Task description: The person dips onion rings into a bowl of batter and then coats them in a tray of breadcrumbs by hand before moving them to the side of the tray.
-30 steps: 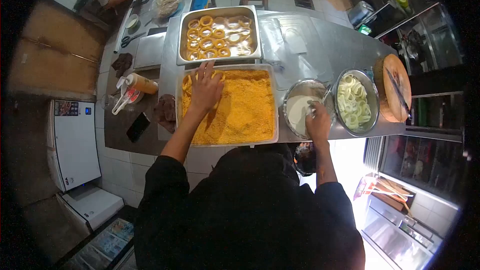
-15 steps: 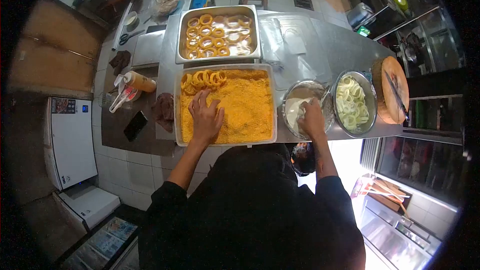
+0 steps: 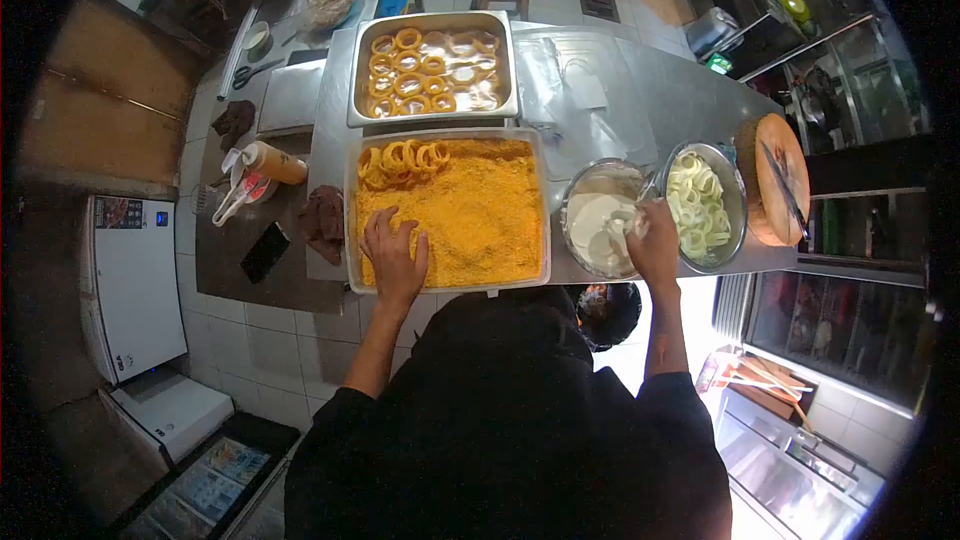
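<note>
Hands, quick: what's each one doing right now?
Left hand: open, spread on the crumbs.
Right hand: at the batter bowl, grip cannot be told.

Breadcrumbs (image 3: 485, 215) in near tray: orange-yellow, fine even grain.
Coated rings (image 3: 405, 157), far left corner of same tray: deeper golden orange.
Far tray (image 3: 513, 65): silver steel. Fried rings (image 3: 410, 65) inside: golden, on shiny bottom.
Batter (image 3: 595, 220) in bowl: creamy white.
Raw onion rings (image 3: 700, 202) in right bowl: pale yellow-white.
Chopping block (image 3: 775, 175), far right: brown wood.
Table (image 3: 640, 90): grey steel.
Person's clothing (image 3: 500, 420): black.
Squeeze bottle (image 3: 275, 162), left: orange, white cap.
Cloth (image 3: 325, 220): dark brown.
Phone (image 3: 265, 252): black.
Freezer (image 3: 135, 285): white.
</note>
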The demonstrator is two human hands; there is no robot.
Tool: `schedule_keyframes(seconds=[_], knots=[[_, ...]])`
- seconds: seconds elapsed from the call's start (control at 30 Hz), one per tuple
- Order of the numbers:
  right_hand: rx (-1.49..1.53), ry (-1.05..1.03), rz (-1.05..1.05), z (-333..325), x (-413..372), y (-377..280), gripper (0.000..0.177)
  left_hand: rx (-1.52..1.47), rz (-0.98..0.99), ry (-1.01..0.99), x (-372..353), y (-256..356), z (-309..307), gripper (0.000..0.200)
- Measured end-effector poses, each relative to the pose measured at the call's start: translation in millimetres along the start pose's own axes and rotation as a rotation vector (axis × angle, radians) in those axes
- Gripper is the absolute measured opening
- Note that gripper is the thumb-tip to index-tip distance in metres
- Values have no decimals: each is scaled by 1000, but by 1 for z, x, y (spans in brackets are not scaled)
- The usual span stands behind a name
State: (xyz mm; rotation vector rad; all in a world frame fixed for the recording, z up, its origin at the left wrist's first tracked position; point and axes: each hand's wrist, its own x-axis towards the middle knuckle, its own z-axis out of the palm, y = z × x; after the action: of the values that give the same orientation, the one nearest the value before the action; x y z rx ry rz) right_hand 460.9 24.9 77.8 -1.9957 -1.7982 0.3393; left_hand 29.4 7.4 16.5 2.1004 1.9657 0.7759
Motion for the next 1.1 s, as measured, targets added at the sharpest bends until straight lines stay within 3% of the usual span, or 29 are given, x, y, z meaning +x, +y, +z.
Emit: schedule_keyframes(seconds=[0.17,0.43,0.57,0.6,0.7,0.8,1.0,1.1], knots=[[62,89,-23,-14,-3,-14,39,-66,3,81,-3,-4,5,20],[60,14,-30,-21,2,-39,44,-47,-19,185,-3,-2,5,17],[36,85,-128,-8,4,-25,38,-7,-18,217,-2,1,4,20],[125,-19,-46,-14,8,-30,33,-23,-25,222,-1,1,4,20],[146,24,-136,-10,6,-20,30,-16,-39,215,-3,2,4,21],[310,-8,-79,-11,5,-16,25,13,-48,214,-1,8,2,19],[448,-58,-55,13,4,17,31,84,13,236,3,10,6,17],[480,-40,-87,24,2,28,25,105,25,244,1,12,4,16]])
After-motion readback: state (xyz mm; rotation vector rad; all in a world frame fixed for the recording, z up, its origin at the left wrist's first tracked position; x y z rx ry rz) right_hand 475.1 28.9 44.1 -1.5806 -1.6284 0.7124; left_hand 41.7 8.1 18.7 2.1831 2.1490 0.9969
